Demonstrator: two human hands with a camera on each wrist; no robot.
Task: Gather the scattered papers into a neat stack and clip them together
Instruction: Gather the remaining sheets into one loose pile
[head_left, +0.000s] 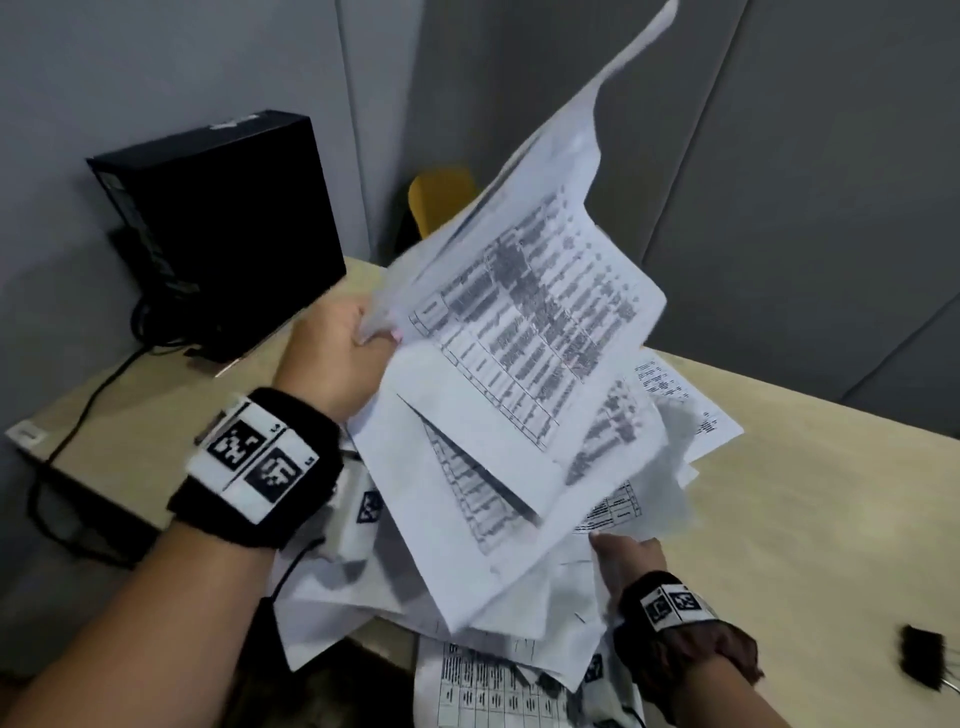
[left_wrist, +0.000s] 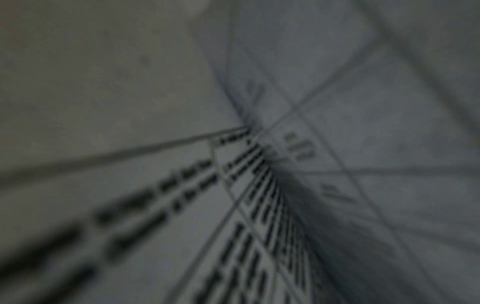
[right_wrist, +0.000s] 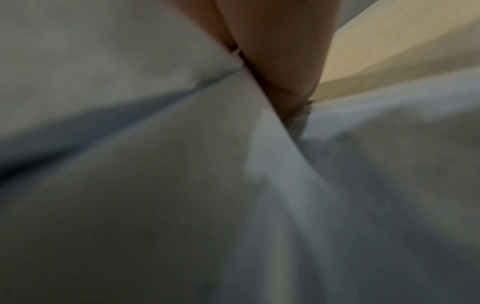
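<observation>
A computer case (head_left: 218, 228) stands at the counter's (head_left: 810, 519) far left, a chair (head_left: 441, 200) behind the far edge. Papers (head_left: 519, 364) spread across the middle, and a binder clip (head_left: 924, 657) lies well apart at the right.

Office: grey partition panels (head_left: 779, 156), light wood desk (head_left: 805, 519), black desktop PC (head_left: 223, 218) with cables, printed table sheets (head_left: 519, 338), yellow chair (head_left: 441, 200).

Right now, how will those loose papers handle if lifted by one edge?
Probably floppy: the papers in the left hand already curl and fan apart. Likely to slide out of line; the sheets sit askew. The right hand underneath should help steady them.
</observation>
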